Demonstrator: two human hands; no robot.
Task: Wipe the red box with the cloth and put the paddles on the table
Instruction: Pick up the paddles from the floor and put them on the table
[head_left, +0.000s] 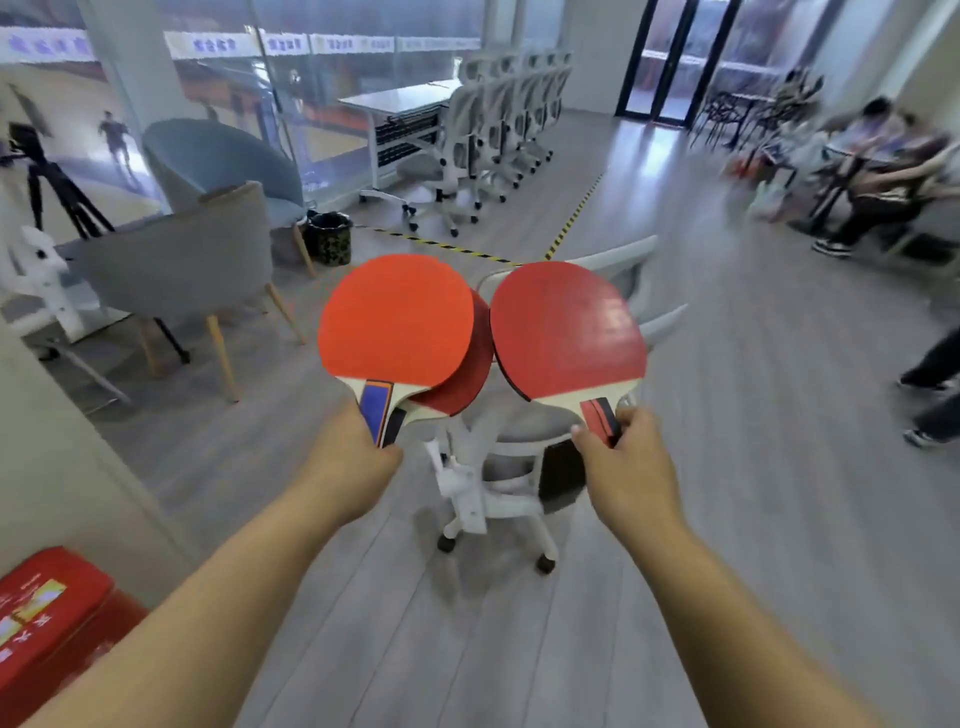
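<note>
Your left hand (347, 457) is clenched around two paddle handles at once: an orange-red paddle (396, 318) with a blue-striped handle in front, and a darker red paddle (470, 366) fanned out behind it. Your right hand (626, 467) grips the red-and-black handle of a third paddle (566, 330), and a black edge behind its blade hints at another, though you cannot tell for certain. All the blades stand upright above a white swivel chair (498, 467). The red box (49, 613) lies closed, well to the left of that chair and nearer to you, its contents hidden. A dark bin (329, 238) stands beyond the chair, to its left.
</note>
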